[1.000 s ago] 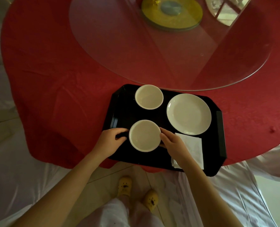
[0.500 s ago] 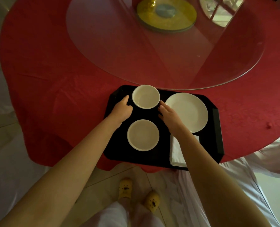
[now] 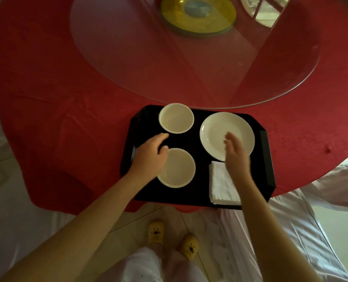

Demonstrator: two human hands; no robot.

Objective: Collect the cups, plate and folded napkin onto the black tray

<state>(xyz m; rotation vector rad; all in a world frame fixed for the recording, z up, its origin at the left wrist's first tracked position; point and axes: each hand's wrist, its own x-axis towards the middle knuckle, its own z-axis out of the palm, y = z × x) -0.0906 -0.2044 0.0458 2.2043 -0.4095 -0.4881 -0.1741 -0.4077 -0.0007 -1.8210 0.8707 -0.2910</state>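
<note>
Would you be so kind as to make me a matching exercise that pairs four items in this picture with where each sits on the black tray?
Things:
1. plate
2. folded napkin
3. partly hidden cup
4. fully visible cup

Places on the black tray, seen from the person's side:
A. near right
B. far left
C. far right
D. near left

Pairs: 1-C, 2-A, 3-D, 4-B

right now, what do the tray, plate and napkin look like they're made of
Black tray: probably plastic or lacquer, smooth with a dull sheen on its raised rim. Plate: likely glazed ceramic, glossy white with soft highlights. Folded napkin: cloth or thick paper, matte, layered edges.
</note>
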